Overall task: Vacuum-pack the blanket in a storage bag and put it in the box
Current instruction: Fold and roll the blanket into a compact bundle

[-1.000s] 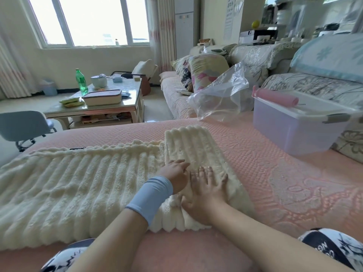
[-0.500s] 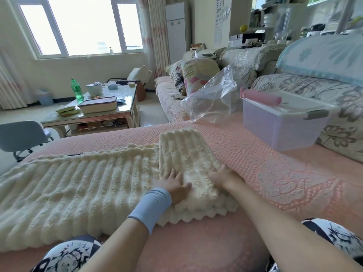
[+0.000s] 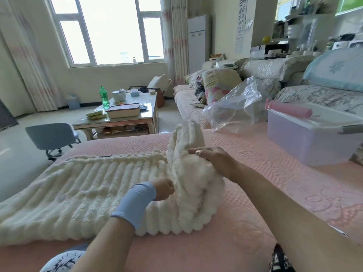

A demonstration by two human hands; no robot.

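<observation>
Two hands: the left hand (image 3: 164, 188), wearing a light blue wristband (image 3: 135, 203), is curling into the fold of the cream ribbed plush blanket (image 3: 82, 189) low at centre frame. The right hand (image 3: 214, 160) is gripping the raised layers from above, so both are holding the fabric.
Blanket: it is lying across the pink quilted cover (image 3: 255, 193). Its long part is spreading flat toward the lower left, and its right end is standing up as a thick folded bundle at centre frame.
Bag: the clear plastic storage bag (image 3: 235, 107) is sitting crumpled and seemingly unfilled right of centre, apart from the bundle.
Box: the translucent lidded plastic box (image 3: 310, 142) is waiting at the right edge with its lid on and a pink cylinder (image 3: 288, 109) lying on top.
Done: only part of the folding is looking finished.
Left: most of the blanket's length is remaining unfolded. Bagging, drawing out the air, sealing and boxing are all appearing untouched.
</observation>
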